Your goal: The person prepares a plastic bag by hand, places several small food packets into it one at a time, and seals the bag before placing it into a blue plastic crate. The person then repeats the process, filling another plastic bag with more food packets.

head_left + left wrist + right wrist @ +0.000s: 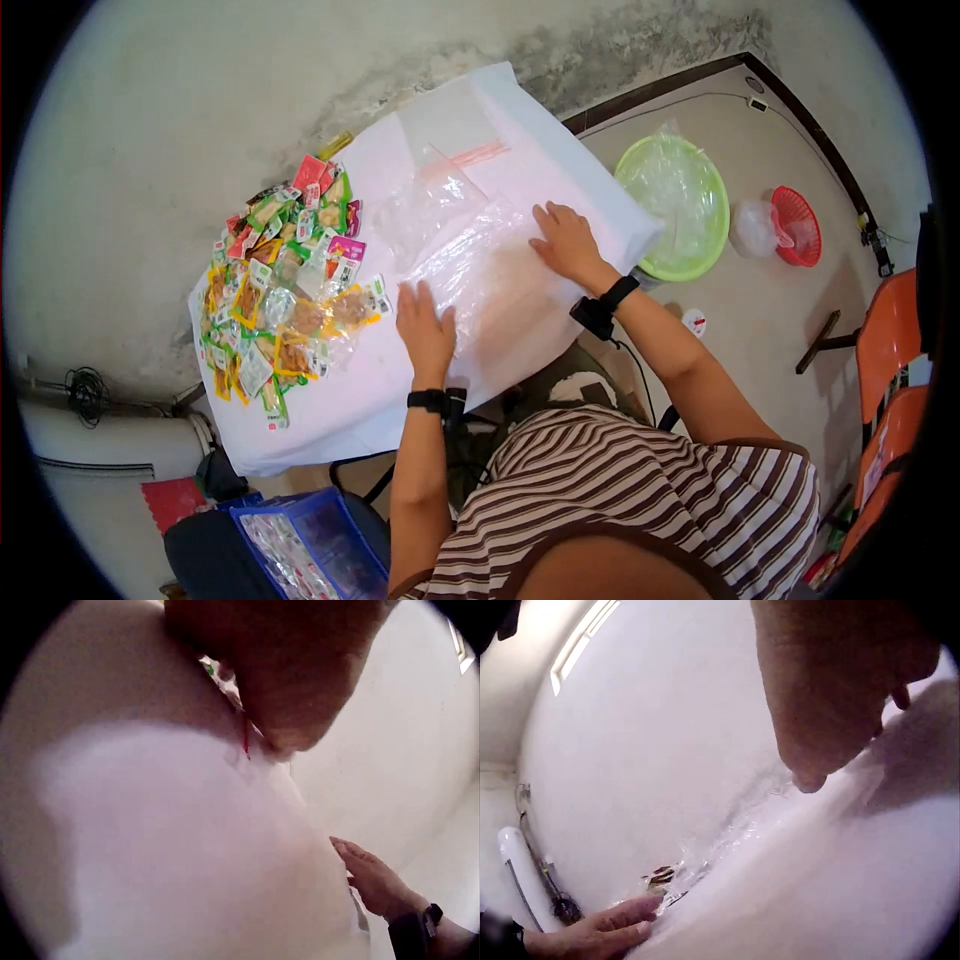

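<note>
Plastic [470, 275], clear and creased, lies between the hands [427, 332] [568, 246] — on white cloth [550, 145].

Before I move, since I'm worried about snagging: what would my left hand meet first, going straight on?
Your left hand would probably meet the clear plastic just beyond; whether they touch now is unclear.

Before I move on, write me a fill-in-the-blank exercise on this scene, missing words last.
Clear plastic lies ____ the left hand and the right hand.
The heaped packets lie nearer the ____ hand.
The big round tub is light ____.
The small basket near the tub is ____.

Missing words: between; left; green; red.
</note>
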A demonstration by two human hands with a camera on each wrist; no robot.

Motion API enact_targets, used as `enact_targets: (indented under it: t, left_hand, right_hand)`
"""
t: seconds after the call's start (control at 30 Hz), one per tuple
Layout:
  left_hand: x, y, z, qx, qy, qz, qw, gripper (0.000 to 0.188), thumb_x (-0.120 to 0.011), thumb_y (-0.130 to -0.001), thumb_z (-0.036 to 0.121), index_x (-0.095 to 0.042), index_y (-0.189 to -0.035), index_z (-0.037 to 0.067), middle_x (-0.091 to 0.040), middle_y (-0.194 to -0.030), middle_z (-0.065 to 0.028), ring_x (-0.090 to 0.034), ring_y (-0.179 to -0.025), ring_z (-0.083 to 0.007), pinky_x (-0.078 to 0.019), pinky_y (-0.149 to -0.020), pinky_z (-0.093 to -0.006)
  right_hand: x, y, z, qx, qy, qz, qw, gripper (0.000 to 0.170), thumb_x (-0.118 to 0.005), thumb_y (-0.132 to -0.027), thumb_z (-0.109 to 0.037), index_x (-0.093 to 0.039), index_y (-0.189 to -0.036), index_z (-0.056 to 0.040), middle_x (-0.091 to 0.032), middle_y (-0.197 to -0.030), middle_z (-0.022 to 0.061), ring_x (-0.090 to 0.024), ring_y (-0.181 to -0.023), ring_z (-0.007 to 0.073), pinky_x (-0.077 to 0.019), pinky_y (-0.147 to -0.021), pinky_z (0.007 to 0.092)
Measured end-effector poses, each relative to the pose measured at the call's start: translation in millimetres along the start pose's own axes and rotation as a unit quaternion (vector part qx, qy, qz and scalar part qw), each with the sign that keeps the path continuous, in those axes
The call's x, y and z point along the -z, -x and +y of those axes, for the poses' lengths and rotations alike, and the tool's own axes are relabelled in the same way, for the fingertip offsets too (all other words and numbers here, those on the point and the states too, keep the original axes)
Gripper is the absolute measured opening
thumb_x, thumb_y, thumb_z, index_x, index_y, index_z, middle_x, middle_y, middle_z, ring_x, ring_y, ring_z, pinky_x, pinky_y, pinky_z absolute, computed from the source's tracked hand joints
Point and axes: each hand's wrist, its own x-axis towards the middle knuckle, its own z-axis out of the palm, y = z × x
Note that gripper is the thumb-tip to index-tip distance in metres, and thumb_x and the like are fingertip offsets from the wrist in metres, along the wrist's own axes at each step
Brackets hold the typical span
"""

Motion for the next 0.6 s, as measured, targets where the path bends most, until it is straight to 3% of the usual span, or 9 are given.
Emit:
enact_targets:
  t: [0.03,0.13,0.2,0.23,0.3,0.37,0.43,0.5,0.6]
  left_hand:
    - [1.4,6.7,-4.4,0.044,0.028,0.030,0.998,0.062,-0.062,-0.079,0.024,-0.038,-0.133,0.006,-0.031,-0.138,-0.0251,-0.029,-0.126,-0.0398,-0.0254,-0.101,-0.0523]
    - [8.1,10.5,-1.7,0.098,0.023,0.057,0.993,0.062,-0.063,-0.076,0.015,-0.039,-0.132,0.003,-0.040,-0.128,-0.0258,-0.039,-0.115,-0.0374,-0.0308,-0.097,-0.0447]
    - [13.8,4.5,-0.9,0.143,0.196,0.053,0.969,0.060,-0.063,-0.075,0.010,-0.040,-0.131,0.003,-0.046,-0.117,-0.0232,-0.041,-0.113,-0.0358,-0.0344,-0.095,-0.0416]
    - [18.0,0.5,2.6,0.146,0.193,0.056,0.969,0.060,-0.063,-0.075,0.010,-0.040,-0.131,0.003,-0.046,-0.117,-0.0232,-0.041,-0.113,-0.0358,-0.0344,-0.095,-0.0416]
    - [22.6,-7.9,9.6,0.262,0.284,0.069,0.920,0.059,-0.063,-0.074,0.007,-0.041,-0.129,0.003,-0.048,-0.111,-0.0194,-0.042,-0.111,-0.0342,-0.0376,-0.091,-0.0390]
    - [26.3,-13.3,5.9,0.266,0.268,0.029,0.926,0.058,-0.063,-0.074,0.008,-0.042,-0.128,0.003,-0.047,-0.113,-0.0196,-0.044,-0.109,-0.0348,-0.0379,-0.091,-0.0390]
    - [25.2,-16.7,1.0,0.267,0.254,-0.009,0.930,0.057,-0.064,-0.074,0.008,-0.043,-0.127,0.004,-0.046,-0.114,-0.0198,-0.045,-0.107,-0.0355,-0.0381,-0.091,-0.0391]
    - [20.6,-23.4,-4.4,0.117,0.093,0.097,0.984,0.053,-0.065,-0.073,0.009,-0.048,-0.123,0.004,-0.045,-0.119,-0.0212,-0.047,-0.105,-0.0370,-0.0375,-0.093,-0.0391]
    - [21.7,-47.4,-12.0,0.024,0.000,0.189,0.982,0.039,-0.063,-0.074,0.009,-0.056,-0.113,0.004,-0.049,-0.116,-0.0237,-0.047,-0.107,-0.0391,-0.0362,-0.095,-0.0397]
  right_hand:
    - [10.1,-3.9,-8.2,-0.017,-0.010,-0.005,1.000,0.057,-0.062,-0.079,-0.029,-0.043,-0.129,-0.0117,-0.048,-0.121,0.0152,-0.043,-0.114,0.0326,-0.0401,-0.086,0.0445]
    - [30.2,-14.6,-35.1,-0.049,-0.010,-0.108,0.993,0.055,-0.062,-0.078,-0.022,-0.043,-0.128,-0.0100,-0.052,-0.115,0.0151,-0.048,-0.109,0.0318,-0.0434,-0.083,0.0422]
    - [13.3,-17.4,-30.1,-0.043,-0.051,-0.101,0.993,0.054,-0.061,-0.077,-0.019,-0.044,-0.128,-0.0098,-0.054,-0.113,0.0151,-0.050,-0.106,0.0315,-0.0440,-0.083,0.0410]
    - [6.2,-18.5,-28.6,-0.041,-0.092,-0.094,0.991,0.054,-0.061,-0.076,-0.016,-0.044,-0.127,-0.0097,-0.055,-0.111,0.0152,-0.053,-0.103,0.0311,-0.0447,-0.083,0.0398]
    - [-1.1,-18.1,-23.9,-0.025,-0.105,-0.070,0.992,0.052,-0.062,-0.076,-0.014,-0.046,-0.125,-0.0087,-0.057,-0.106,0.0146,-0.055,-0.097,0.0300,-0.0444,-0.082,0.0385]
    - [-2.1,-16.5,-18.1,-0.013,-0.117,-0.048,0.992,0.050,-0.062,-0.075,-0.013,-0.049,-0.122,-0.0077,-0.058,-0.101,0.0141,-0.056,-0.090,0.0288,-0.0442,-0.081,0.0371]
    - [12.8,-20.1,-19.3,-0.067,-0.116,-0.074,0.988,0.049,-0.064,-0.073,-0.013,-0.050,-0.120,-0.0085,-0.057,-0.105,0.0145,-0.054,-0.098,0.0297,-0.0445,-0.081,0.0385]
    - [28.9,-22.3,-28.0,-0.046,-0.064,-0.042,0.996,0.046,-0.064,-0.074,-0.014,-0.052,-0.117,-0.0090,-0.055,-0.108,0.0149,-0.050,-0.104,0.0307,-0.0445,-0.082,0.0395]
    - [18.6,-37.2,-24.8,0.018,-0.045,0.031,0.998,0.036,-0.066,-0.073,-0.017,-0.059,-0.108,-0.0095,-0.052,-0.114,0.0152,-0.043,-0.114,0.0322,-0.0427,-0.084,0.0419]
